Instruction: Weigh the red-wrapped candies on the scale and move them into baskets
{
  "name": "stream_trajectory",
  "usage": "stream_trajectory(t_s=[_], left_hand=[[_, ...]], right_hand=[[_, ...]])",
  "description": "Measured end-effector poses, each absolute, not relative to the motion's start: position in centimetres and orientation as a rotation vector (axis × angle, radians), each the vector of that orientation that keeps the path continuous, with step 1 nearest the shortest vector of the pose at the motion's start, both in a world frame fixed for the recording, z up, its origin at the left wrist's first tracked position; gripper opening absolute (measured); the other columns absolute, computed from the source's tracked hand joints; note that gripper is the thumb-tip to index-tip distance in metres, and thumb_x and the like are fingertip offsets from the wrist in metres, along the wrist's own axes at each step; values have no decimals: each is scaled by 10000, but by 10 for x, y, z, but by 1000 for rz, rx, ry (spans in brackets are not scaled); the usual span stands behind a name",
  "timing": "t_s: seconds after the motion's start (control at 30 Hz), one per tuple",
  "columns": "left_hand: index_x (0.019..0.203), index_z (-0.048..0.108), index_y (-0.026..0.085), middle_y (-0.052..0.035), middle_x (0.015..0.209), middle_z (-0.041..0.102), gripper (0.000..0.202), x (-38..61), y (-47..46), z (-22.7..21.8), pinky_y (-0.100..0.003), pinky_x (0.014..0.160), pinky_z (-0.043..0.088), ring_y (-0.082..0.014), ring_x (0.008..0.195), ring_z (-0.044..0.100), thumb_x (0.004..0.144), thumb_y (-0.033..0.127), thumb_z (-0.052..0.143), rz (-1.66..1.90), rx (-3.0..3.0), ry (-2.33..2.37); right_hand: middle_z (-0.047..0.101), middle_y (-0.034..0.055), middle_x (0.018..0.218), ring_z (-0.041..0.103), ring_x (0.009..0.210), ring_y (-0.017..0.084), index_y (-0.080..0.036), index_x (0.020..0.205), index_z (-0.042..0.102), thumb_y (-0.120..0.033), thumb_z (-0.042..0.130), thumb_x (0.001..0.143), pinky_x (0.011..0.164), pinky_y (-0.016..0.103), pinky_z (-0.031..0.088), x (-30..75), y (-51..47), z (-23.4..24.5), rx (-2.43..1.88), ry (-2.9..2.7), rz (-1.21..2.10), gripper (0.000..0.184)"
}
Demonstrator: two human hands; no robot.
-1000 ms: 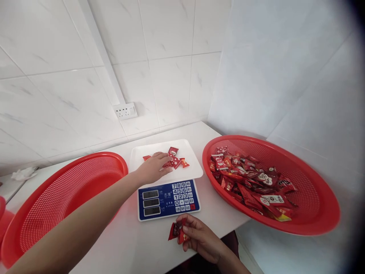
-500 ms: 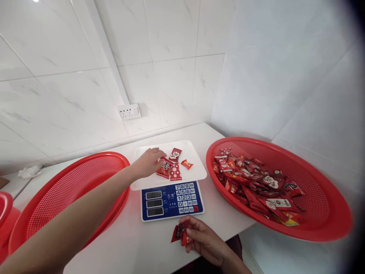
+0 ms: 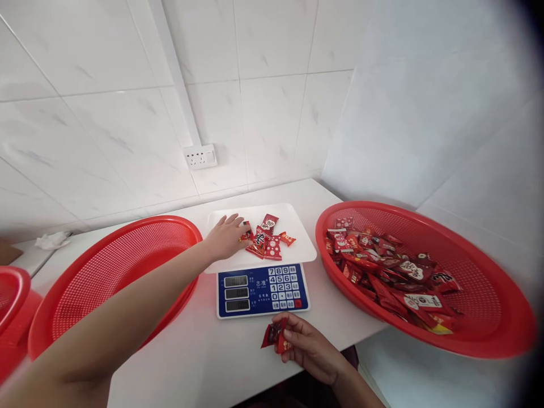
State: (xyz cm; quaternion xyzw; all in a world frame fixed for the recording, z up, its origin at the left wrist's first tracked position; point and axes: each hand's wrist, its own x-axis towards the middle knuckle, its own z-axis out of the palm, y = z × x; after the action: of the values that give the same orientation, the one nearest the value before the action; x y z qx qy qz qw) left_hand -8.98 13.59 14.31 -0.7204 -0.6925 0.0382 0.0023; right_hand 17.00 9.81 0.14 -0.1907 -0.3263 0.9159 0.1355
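My left hand (image 3: pixel 227 237) is over the white tray (image 3: pixel 300 254) of a digital scale (image 3: pixel 250 303), fingers spread. Its fingertips reach the left edge of a small pile of red snack packets (image 3: pixel 272 248); thumb contact is hard to make out. A smaller orange-red packet (image 3: pixel 288 238) lies at the pile's right side. In front of the scale, my right hand (image 3: pixel 310 347) is closed around a couple of small red wrapped packets (image 3: pixel 275 334), pinched between thumb and fingers. Part of them is hidden by the fingers. The scale's digits are too dim to read surely.
At right stands a red mesh basket (image 3: pixel 493 294) with many mixed red packets (image 3: pixel 399 272). Another red basket (image 3: pixel 55 317) is at left under my forearm, and part of a red container (image 3: pixel 17 283) shows beyond it. White tissue (image 3: pixel 51 240) lies near the wall socket (image 3: pixel 200 157).
The view has shifted slightly, moving the scene right and up. My left fingers are more spread and raised over the packets. My right hand keeps its packets.
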Motion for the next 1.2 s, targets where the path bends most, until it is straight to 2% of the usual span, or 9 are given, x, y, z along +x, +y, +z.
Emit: stream_trajectory(t_s=[0.2, 0.33, 0.63, 0.77, 0.93, 1.0, 1.07, 1.13, 1.2], left_hand=[[1293, 436, 189, -120, 1377, 414, 495, -104, 134, 144, -464, 1069, 218, -289, 1330, 260, 890, 470, 378, 112, -2218, -2232], [1314, 404, 211, -93, 1418, 366, 502, -121, 118, 150, -463, 1077, 205, -285, 1347, 224, 883, 468, 389, 109, -2175, -2289], [1286, 430, 227, -46, 1347, 449, 535, -158, 75, 167, -435, 1041, 292, -275, 1311, 289, 860, 541, 346, -26, -2127, -2419], [1324, 366, 180, -80, 1379, 407, 559, -151, 90, 163, -411, 1033, 305, -258, 1291, 325, 862, 494, 364, -39, -2170, -2469], [1363, 302, 138, -142, 1391, 378, 634, -126, 124, 149, -428, 1059, 243, -280, 1315, 277, 834, 453, 454, 7, -2299, -2413], [1348, 336, 152, -151, 1341, 433, 659, -120, 133, 144, -442, 1041, 267, -303, 1283, 324, 791, 449, 523, 2, -2328, -2407], [1327, 369, 167, -147, 1241, 510, 685, -117, 140, 140, -434, 983, 345, -311, 1190, 434, 737, 437, 588, -23, -2343, -2423], [1319, 373, 194, -125, 1150, 547, 698, -115, 144, 140, -382, 866, 445, -278, 1037, 547, 701, 402, 623, -89, -2336, -2461], [1289, 394, 231, -91, 1104, 551, 626, -115, 142, 145, -328, 769, 486, -225, 915, 593, 710, 335, 606, -192, -2298, -2501]], right_hand=[[636, 9, 789, 603, 679, 97, -183, 978, 610, -306, 744, 707, 592, 209, 451, 172, 98, 5, -567, -949, 2652, 327], [629, 7, 764, 596, 685, 107, -184, 989, 605, -315, 740, 711, 601, 221, 443, 173, 98, 6, -561, -987, 2666, 336], [639, 17, 800, 602, 700, 108, -192, 1002, 608, -329, 733, 716, 606, 220, 446, 173, 100, 5, -594, -1020, 2699, 341], [650, 33, 855, 608, 703, 104, -188, 1007, 611, -314, 730, 721, 613, 220, 452, 171, 100, 4, -597, -1003, 2714, 334], [641, 18, 835, 608, 697, 99, -198, 1002, 609, -304, 725, 730, 613, 221, 456, 171, 99, 3, -612, -974, 2692, 314], [641, 15, 821, 609, 692, 97, -198, 1004, 609, -303, 726, 731, 611, 217, 457, 172, 98, 2, -605, -962, 2680, 315], [646, 18, 821, 613, 695, 97, -195, 1005, 610, -299, 723, 736, 606, 212, 457, 172, 98, 2, -589, -944, 2670, 310], [652, 24, 825, 616, 697, 100, -188, 1007, 611, -296, 724, 735, 598, 209, 459, 172, 97, 2, -586, -932, 2666, 314], [654, 26, 810, 617, 688, 101, -181, 1003, 614, -292, 731, 728, 592, 209, 462, 171, 98, 2, -585, -926, 2671, 319]])
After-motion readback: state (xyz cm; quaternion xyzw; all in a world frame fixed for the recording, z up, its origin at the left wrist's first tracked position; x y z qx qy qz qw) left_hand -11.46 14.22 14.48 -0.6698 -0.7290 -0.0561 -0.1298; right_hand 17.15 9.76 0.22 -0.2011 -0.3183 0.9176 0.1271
